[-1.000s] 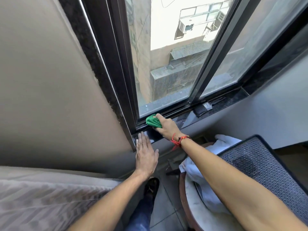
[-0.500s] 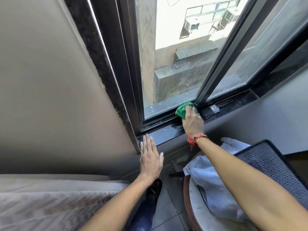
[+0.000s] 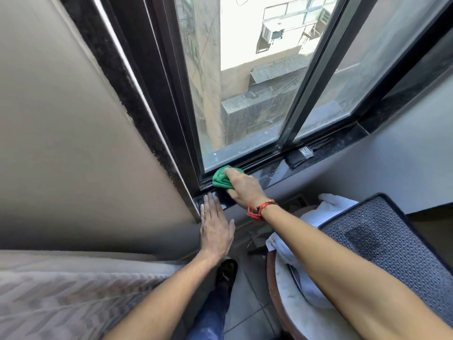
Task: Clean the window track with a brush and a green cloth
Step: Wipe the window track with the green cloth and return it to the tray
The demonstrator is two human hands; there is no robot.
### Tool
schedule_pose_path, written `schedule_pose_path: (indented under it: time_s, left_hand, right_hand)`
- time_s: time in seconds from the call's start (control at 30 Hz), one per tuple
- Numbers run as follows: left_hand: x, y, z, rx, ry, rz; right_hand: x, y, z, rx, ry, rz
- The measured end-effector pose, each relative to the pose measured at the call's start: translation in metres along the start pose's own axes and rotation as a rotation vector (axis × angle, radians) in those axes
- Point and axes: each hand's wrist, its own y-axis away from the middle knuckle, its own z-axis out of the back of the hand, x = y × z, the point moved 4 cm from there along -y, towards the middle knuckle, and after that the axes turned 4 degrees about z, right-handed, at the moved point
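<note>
Right hand (image 3: 244,186) grips green cloth (image 3: 221,178), pressing into window track (image 3: 259,165) near left corner. Left hand (image 3: 215,227) flat, open on sill. Brush (image 3: 300,155) rests nearby; wide swipe could knock it off.

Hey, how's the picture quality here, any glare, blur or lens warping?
Head view: the sunlit building outside is blown out white; the window frame bows from wide-angle distortion; the bedding at lower left is smeared; the right hand and green cloth stay sharp.
</note>
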Motion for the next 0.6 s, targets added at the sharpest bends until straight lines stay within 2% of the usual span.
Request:
schedule_pose_path:
  time_s: [0.1, 0.17, 0.3, 0.37, 0.43, 0.53, 0.6]
  left_hand:
    - [0.000, 0.000, 0.000, 0.001, 0.012, -0.010]
    - [0.001, -0.001, -0.001, -0.009, 0.022, -0.019]
    - [0.001, 0.000, -0.002, -0.033, 0.032, -0.025]
    - [0.001, -0.001, -0.003, -0.041, 0.031, -0.025]
    - [0.001, -0.001, -0.004, -0.043, 0.026, -0.026]
    - [0.001, -0.002, -0.007, -0.038, 0.010, -0.026]
    - [0.001, -0.002, -0.008, -0.039, 0.008, -0.023]
  right_hand:
    - [-0.017, 0.004, 0.019, 0.037, -0.337, -0.040]
    - [-0.042, 0.014, 0.039, -0.045, -0.471, -0.049]
    - [-0.090, 0.042, 0.064, -0.382, -0.189, -0.117]
    - [-0.106, 0.050, 0.063, -0.481, -0.078, -0.150]
    - [-0.111, 0.048, 0.051, -0.408, -0.043, -0.187]
    - [-0.104, 0.045, 0.008, -0.138, 0.004, -0.190]
    - [-0.104, 0.045, -0.004, -0.107, -0.026, -0.183]
